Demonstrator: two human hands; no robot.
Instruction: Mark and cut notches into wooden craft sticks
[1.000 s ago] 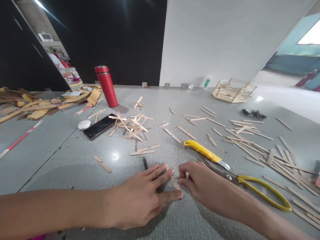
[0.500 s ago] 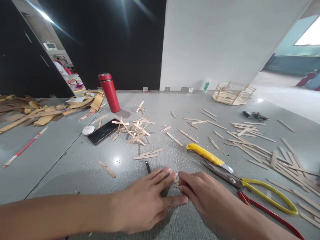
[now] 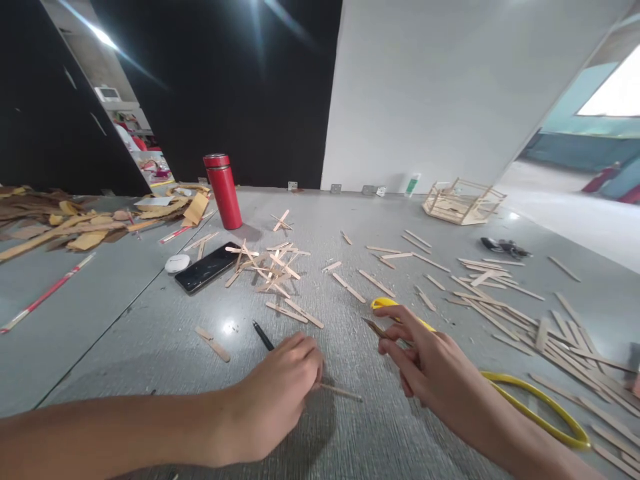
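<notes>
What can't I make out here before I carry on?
Head view: wooden stick, one end hidden by the left hand.
Head view: dark pointed piece, the rest hidden by the right hand; whether it is gripped is unclear.
Head view: yellow handle, partly covered by the right hand.
Head view: pinkish object, cut off by the right edge.

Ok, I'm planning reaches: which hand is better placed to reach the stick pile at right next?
Probably the right hand: it is nearer the pile, though apparently holding something pointed. The left hand, farther off, is closed on a stick.
</notes>
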